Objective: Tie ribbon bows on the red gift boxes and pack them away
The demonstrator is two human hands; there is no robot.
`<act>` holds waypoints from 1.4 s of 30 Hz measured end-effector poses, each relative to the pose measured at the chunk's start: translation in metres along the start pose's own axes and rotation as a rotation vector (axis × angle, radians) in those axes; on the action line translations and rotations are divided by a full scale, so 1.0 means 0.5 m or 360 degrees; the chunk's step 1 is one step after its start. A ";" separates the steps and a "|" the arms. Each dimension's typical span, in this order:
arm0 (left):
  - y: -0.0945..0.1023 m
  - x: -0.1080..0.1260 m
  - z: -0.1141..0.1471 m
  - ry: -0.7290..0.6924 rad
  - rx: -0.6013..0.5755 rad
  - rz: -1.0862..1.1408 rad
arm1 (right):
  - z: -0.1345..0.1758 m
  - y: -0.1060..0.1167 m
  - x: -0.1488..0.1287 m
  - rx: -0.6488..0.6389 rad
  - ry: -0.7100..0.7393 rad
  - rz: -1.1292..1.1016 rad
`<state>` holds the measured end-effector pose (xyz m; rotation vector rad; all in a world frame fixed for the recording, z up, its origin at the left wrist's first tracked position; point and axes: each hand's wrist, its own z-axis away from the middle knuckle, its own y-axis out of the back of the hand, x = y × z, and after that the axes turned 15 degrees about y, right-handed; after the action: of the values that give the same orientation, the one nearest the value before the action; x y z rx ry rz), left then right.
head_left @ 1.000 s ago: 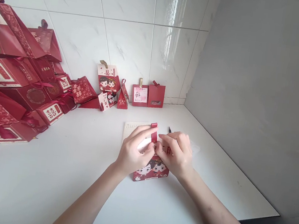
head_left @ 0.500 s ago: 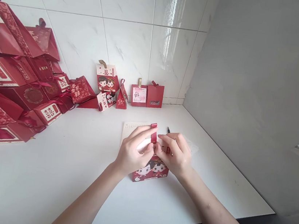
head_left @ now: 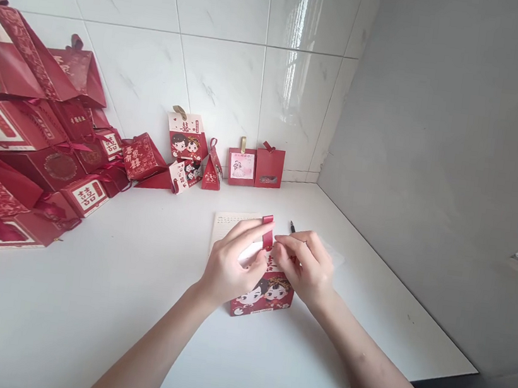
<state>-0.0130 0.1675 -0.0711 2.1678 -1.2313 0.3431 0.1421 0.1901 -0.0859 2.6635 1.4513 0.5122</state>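
A small red and cream gift box (head_left: pixel 264 303) with two cartoon faces on its front stands upright on the white table. A red ribbon loop (head_left: pixel 268 236) rises from its top. My left hand (head_left: pixel 236 258) is closed round the left side of the box top, thumb in front and fingers behind, with fingertips against the ribbon. My right hand (head_left: pixel 307 264) is at the top right of the box, thumb and fingers pinched together close to the ribbon's base. What lies between those fingertips is hidden. Both hands cover part of the box's upper front.
Behind the box lie a written notepad (head_left: pixel 224 224) and a black pen (head_left: pixel 292 227). Red gift boxes (head_left: pixel 32 139) are piled at the left. Several more, including a plain red box (head_left: pixel 269 168), stand along the tiled wall (head_left: pixel 216 80). A grey wall (head_left: pixel 434 166) bounds the right.
My right thumb has drawn back from the ribbon's base, and its fingers are now closer together. My left hand keeps its grip on the box. The view has shifted slightly.
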 end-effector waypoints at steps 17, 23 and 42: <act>0.002 0.004 0.001 0.0021 -0.0006 0.0038 | -0.015 0.013 -0.011 -0.0028 -0.0330 -0.0533; 0.002 0.005 0.000 0.0014 -0.0022 0.0099 | -0.021 0.017 -0.020 -0.0032 -0.0844 -0.0977; 0.006 0.011 -0.001 0.0130 -0.0118 0.0298 | -0.025 0.022 -0.022 -0.0115 -0.1358 -0.1290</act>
<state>-0.0123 0.1629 -0.0668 1.9618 -1.3819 0.4514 0.1415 0.1736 -0.0744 1.5977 1.8592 -0.5446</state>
